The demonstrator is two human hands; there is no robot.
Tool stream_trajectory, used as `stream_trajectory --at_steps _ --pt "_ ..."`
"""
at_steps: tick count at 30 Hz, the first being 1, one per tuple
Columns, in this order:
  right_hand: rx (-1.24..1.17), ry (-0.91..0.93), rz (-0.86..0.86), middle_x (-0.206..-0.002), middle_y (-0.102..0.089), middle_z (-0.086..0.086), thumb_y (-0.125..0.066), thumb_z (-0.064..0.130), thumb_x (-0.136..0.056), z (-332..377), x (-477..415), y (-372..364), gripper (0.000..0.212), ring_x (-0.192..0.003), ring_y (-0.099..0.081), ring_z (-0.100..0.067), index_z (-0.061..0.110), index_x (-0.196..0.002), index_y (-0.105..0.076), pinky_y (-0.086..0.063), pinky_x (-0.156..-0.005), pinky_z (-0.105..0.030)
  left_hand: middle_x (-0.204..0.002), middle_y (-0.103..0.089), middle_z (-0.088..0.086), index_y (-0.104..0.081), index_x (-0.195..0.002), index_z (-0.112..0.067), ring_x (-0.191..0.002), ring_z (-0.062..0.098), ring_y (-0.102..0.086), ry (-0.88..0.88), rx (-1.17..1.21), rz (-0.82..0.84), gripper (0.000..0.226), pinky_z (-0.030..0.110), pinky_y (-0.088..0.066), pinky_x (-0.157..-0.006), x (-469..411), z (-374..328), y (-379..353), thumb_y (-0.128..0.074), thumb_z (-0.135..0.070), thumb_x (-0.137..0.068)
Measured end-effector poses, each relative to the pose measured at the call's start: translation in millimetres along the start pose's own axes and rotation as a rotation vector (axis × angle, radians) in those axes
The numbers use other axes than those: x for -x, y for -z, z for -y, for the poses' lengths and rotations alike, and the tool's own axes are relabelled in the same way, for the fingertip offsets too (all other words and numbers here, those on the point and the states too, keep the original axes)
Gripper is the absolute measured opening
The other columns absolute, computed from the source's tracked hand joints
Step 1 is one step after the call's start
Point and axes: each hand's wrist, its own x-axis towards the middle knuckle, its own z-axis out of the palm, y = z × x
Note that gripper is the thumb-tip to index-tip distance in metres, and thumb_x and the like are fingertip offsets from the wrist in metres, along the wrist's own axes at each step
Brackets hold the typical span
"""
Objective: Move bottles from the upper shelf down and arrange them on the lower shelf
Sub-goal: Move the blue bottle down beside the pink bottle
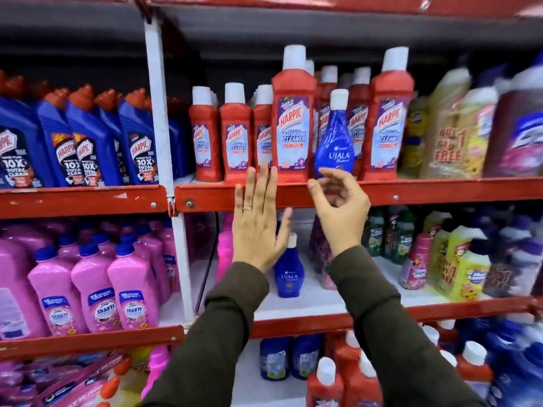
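Blue Harpic bottles point(88, 139): a packed row with red caps on the upper shelf's left bay, left of the white upright point(160, 113).
Pink Shakti bottles point(97, 289): blue-capped, crowding the left bay of the lower shelf.
Upper shelf point(411, 193): its red front edge runs across the middle of the view; red Harpic bottles point(235, 133) with white caps stand in rows along it, a taller one point(292, 124) right at the edge.
Left hand point(257, 227): raised flat before the upper shelf's front edge, fingers straight and spread, grip holding nothing; a ring shows on one finger; fingertips overlap the foot of the red bottles.
Small Ujala bottle point(288, 271): blue with a white cap, upright on the lower shelf point(308, 301) near its front edge, just right of the left hand's thumb.
Tall Ujala bottle point(335, 139): blue, white cap, upright at the upper shelf's front edge between two tall red Harpic bottles.
Right hand point(340, 210): just below the tall Ujala bottle's base, fingers curled loosely and apart, grip not closed on it; whether the fingertip touches the bottle, cannot tell.
Sleeves point(223, 333): dark, on both forearms.
Right end of both shelves: yellow and purple bottles point(458, 127), blurred.
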Motion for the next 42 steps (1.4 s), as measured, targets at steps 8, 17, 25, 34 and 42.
stream_trajectory --at_steps 8,17,25,34,42 --pt "0.279 -0.027 0.067 -0.132 -0.055 0.004 -0.069 0.033 -0.084 -14 -88 17 0.057 -0.125 -0.052 -0.016 0.014 -0.136 -0.053 -0.044 -0.108 -0.042 -0.172 -0.006 0.008 -0.01 -0.163 -0.01 -0.16 0.023 -0.001 0.07 -0.169 0.004 0.064 0.041 0.007 -0.129 -42 19 -3 -0.029 -0.033 -0.106" --pt "0.166 -0.227 0.272 -0.127 -0.064 -0.005 -0.06 0.025 -0.092 -17 -108 15 0.043 -0.111 -0.061 -0.017 0.011 -0.133 -0.056 -0.047 -0.082 -0.015 -0.172 -0.007 0.007 -0.009 -0.163 -0.015 -0.16 0.026 -0.001 0.038 -0.225 0.023 0.063 0.042 0.01 -0.129 -41 22 -10 -0.026 -0.033 -0.106" --pt "-0.022 -0.338 0.28 -0.12 -0.066 -0.009 -0.061 0.012 -0.09 -15 -115 15 0.034 -0.109 -0.065 -0.023 0.01 -0.124 -0.059 -0.054 -0.091 -0.037 -0.172 -0.012 0.006 -0.014 -0.163 -0.013 -0.159 0.027 -0.005 0.04 -0.249 0.023 0.062 0.038 0.016 -0.127 -41 22 -9 -0.025 -0.034 -0.105" --pt "-0.103 -0.279 0.24 -0.126 -0.066 -0.014 -0.06 0.014 -0.093 6 -120 13 0.038 -0.108 -0.067 -0.022 0.004 -0.13 -0.057 -0.053 -0.072 -0.017 -0.172 -0.01 0.005 -0.011 -0.163 -0.014 -0.159 0.027 -0.005 0.028 -0.257 0.019 0.062 0.041 0.013 -0.128 -39 25 -12 -0.021 -0.035 -0.106" --pt "-0.204 -0.297 0.332 -0.111 -0.068 -0.008 -0.056 0.006 -0.095 29 -78 28 0.029 -0.084 -0.069 -0.001 0.001 -0.123 -0.06 -0.052 -0.071 -0.014 -0.172 -0.008 0.006 -0.008 -0.163 -0.011 -0.159 0.025 -0.005 0.018 -0.227 0.014 0.062 0.045 0.002 -0.13 -35 24 -11 -0.024 -0.032 -0.107"
